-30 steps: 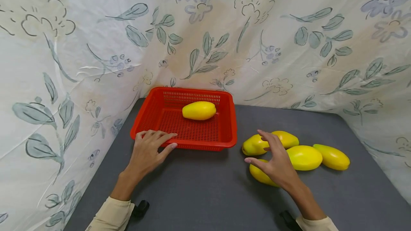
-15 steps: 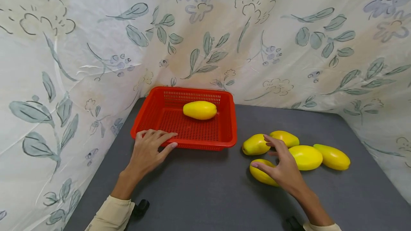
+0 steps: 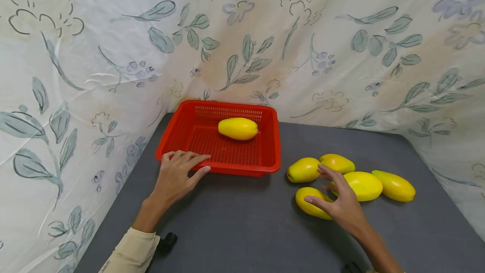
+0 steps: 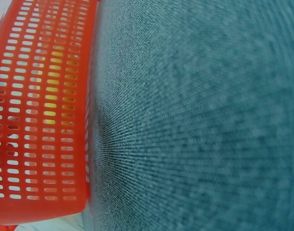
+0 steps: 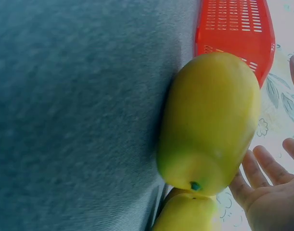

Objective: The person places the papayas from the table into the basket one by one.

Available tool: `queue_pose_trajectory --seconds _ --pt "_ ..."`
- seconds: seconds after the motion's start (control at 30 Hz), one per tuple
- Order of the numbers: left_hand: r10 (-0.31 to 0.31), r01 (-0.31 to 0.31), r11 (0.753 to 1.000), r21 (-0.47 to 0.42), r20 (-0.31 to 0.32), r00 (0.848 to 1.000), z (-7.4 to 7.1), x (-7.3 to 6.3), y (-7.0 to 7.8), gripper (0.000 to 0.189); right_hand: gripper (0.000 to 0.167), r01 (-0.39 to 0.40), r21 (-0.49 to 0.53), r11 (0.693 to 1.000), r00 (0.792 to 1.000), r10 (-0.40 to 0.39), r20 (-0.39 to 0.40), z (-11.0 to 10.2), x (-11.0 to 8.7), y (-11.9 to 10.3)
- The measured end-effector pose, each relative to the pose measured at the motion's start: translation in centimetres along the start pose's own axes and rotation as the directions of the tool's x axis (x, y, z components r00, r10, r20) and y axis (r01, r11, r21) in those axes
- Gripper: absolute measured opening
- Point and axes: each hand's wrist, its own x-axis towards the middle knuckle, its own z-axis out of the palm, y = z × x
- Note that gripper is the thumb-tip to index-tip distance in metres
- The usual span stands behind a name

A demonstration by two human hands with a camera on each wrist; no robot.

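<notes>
My left hand (image 3: 178,179) holds the front left rim of the red mesh basket (image 3: 267,169), fingers over the edge and thumb outside. Inside lies one yellow papaya (image 3: 238,129). Through the basket's wall (image 4: 41,163) in the left wrist view, that fruit shows as yellow patches. My right hand (image 3: 342,201) hovers with fingers and thumb spread, partly covering the nearest papaya (image 3: 308,202). A papaya (image 5: 209,120) with a green stem end fills the middle of the right wrist view, beside the open fingers. Nothing is in the right hand.
More papayas lie right of the basket: one at its near corner (image 3: 303,169), one behind (image 3: 337,163), a bright one (image 3: 363,186) and a green-tipped one (image 3: 394,186). A grey cloth (image 3: 235,231) covers the table. Floral fabric (image 3: 242,54) hangs behind and left.
My right hand has moved right and slightly down, uncovering more of the papayas behind it. The left hand stays at the basket rim. The view has shifted slightly.
</notes>
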Motion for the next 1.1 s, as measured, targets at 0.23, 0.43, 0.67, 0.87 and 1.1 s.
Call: queue_pose_trajectory --seconds 0.23,0.43,0.67,0.87,1.1 --pt "-0.013 0.013 1.0 -0.012 0.024 1.0 -0.2 0.2 -0.1 0.041 0.089 -0.039 -0.02 0.999 0.998 0.04 0.038 0.0 -0.5 0.2" --pt "-0.02 0.02 1.0 -0.009 0.034 0.999 -0.3 0.3 -0.1 0.042 0.085 -0.01 -0.053 0.999 0.998 0.014 0.058 0.4 -0.9 0.3" --pt "-0.024 0.024 1.0 -0.007 0.035 0.999 -0.1 0.2 -0.1 0.042 0.084 -0.026 -0.096 0.995 0.993 0.037 0.11 0.4 -1.0 0.9" --pt "-0.038 0.038 0.999 -0.004 0.044 0.998 0.0 0.3 0.1 0.042 0.089 -0.07 -0.124 0.99 0.982 0.09 0.165 0.2 -0.9 1.4" --pt "-0.041 0.041 0.999 0.001 0.043 0.998 0.0 0.4 0.3 0.042 0.089 -0.103 -0.119 0.987 0.97 0.126 0.207 -0.2 -0.8 1.6"
